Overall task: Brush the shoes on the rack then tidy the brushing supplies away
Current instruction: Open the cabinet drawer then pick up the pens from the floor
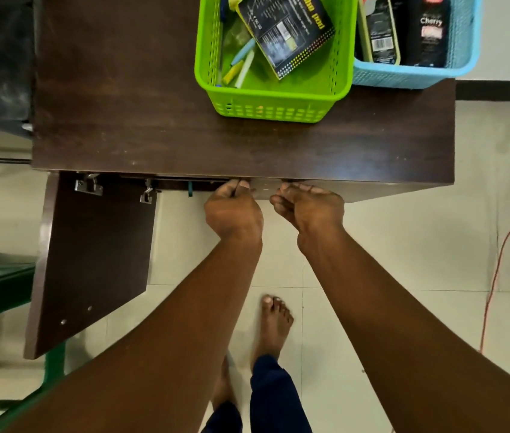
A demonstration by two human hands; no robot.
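Head view: I am looking straight down at a dark cabinet top (153, 120). My left hand (233, 210) and right hand (308, 207) are curling under its front edge at 12 o'clock; I cannot tell what either is grasping. The shoes are hidden. The left door (91, 260) is hanging open at 9 o'clock, risking a knock. The green basket (272, 104) and blue basket (413, 75) are sitting at 1 o'clock; jolting could shift them. Bare floor (403, 245) is lying open at 3 o'clock.
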